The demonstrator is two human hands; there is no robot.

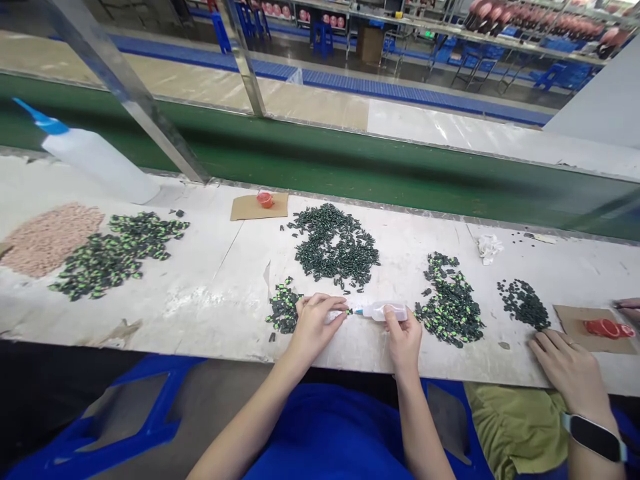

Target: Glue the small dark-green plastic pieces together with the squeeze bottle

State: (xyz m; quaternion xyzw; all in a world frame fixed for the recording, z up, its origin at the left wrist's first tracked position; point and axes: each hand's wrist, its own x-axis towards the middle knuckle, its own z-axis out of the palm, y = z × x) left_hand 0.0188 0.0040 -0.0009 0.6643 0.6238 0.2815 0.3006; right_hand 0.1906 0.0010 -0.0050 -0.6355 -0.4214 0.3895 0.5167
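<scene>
My right hand (404, 337) is wrapped round a small clear squeeze bottle (375, 311), held on its side with its blue tip pointing left. Between the fingertips of my left hand (317, 323) is a small black and green part (349, 311), close to the bottle's tip; whether they touch I cannot tell. Beside and partly behind my left hand lies a pile of black and green parts (283, 308). Just right of my right hand spreads another black and green pile (453, 307). Beyond both hands is a large heap of small dark green pieces (335, 247).
Leftward are a large white bottle (97, 160), pinkish pieces (53, 237) and black-green parts (115, 253). A red cap (265, 199) sits on cardboard (243, 209). At right, a co-worker's hand (567, 363) rests near black pieces (525, 303). A green wall (350, 163) lines the back.
</scene>
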